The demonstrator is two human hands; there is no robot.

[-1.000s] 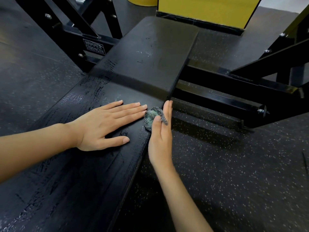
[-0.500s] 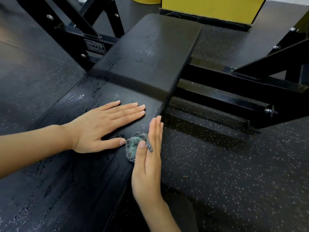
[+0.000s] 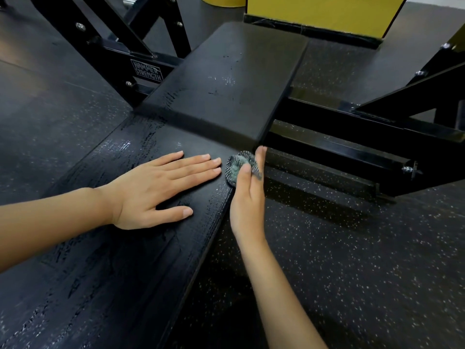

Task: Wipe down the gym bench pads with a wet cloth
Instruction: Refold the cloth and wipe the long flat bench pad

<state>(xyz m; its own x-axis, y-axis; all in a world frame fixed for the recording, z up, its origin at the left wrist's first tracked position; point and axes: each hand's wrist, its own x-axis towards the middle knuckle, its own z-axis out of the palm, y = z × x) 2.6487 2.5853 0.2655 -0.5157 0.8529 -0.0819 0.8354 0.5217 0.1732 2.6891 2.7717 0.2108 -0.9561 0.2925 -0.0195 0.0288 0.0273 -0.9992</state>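
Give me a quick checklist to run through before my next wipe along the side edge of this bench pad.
1. Cloth gripped: ok. The right hand pinches the cloth between thumb and fingers.
2. Cloth on the surface: ok. It is pressed to the right edge of the near pad, just below the far pad.
3. Left hand out of the path: ok. The left hand rests flat on the pad top, fingertips close beside the cloth.
4. Cloth wet enough: cannot tell.
5. Far pad wiped: cannot tell. It looks mostly matte, while the near pad shows shiny streaks.
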